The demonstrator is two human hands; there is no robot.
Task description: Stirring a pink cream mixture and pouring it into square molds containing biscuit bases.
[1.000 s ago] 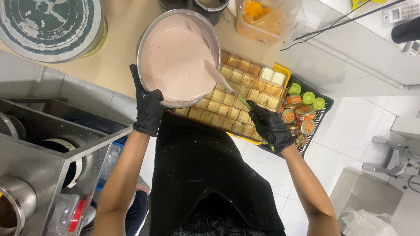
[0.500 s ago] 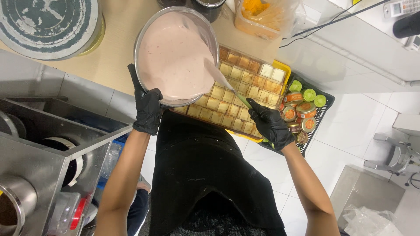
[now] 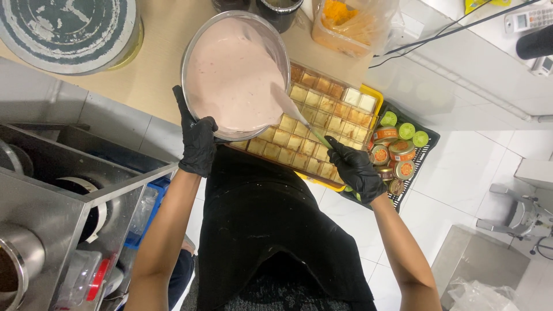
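Observation:
My left hand [image 3: 197, 141], in a black glove, grips the near rim of a metal bowl [image 3: 190, 52] full of pink batter [image 3: 230, 78]. The bowl is tilted over a yellow tray [image 3: 373, 92] filled with several golden square cake pieces [image 3: 314, 124]. My right hand [image 3: 356, 169], also gloved in black, holds a spatula [image 3: 296, 112] whose blade lies at the bowl's right edge, coated in pink batter. A black apron covers my front below the tray.
A black crate [image 3: 425, 151] with round lidded tins and green lids sits right of the tray. A large round worn lid [image 3: 69, 29] lies top left. Dark containers and an orange-filled bag [image 3: 351, 23] stand behind. Steel equipment [image 3: 52, 201] is at lower left.
The bowl has shifted slightly and the spatula blade has slid along the bowl's right edge; both hands keep their grips.

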